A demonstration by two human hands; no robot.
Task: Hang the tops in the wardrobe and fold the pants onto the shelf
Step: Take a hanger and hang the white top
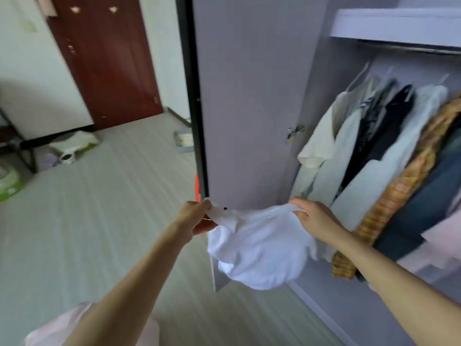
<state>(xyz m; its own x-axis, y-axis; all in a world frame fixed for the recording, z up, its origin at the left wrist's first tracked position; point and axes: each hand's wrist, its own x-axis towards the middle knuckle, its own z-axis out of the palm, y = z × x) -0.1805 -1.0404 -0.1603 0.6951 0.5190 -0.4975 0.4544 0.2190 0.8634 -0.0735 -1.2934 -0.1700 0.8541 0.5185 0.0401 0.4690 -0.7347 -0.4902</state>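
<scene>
Item: white top [259, 248], held in the lower centre of the frame, in front of the open wardrobe door [249, 96].
Left hand [197, 218]: fingers pinch the garment's upper edge on its left side.
Right hand [311, 216]: fingers curl round the upper edge on its right side; the edge is stretched between the two hands.
Body of garment: hangs bunched below the hands, clear of the floor.
Handling: judged light, soft and limp; it will sag and fold wherever unsupported.
Grip points: judged best at the shoulders or neckline, kept spread for a hanger.
Destination: rail [409, 47], upper right, beside the hanging clothes [374, 136].
Hanger: none visible in the hands.
</scene>
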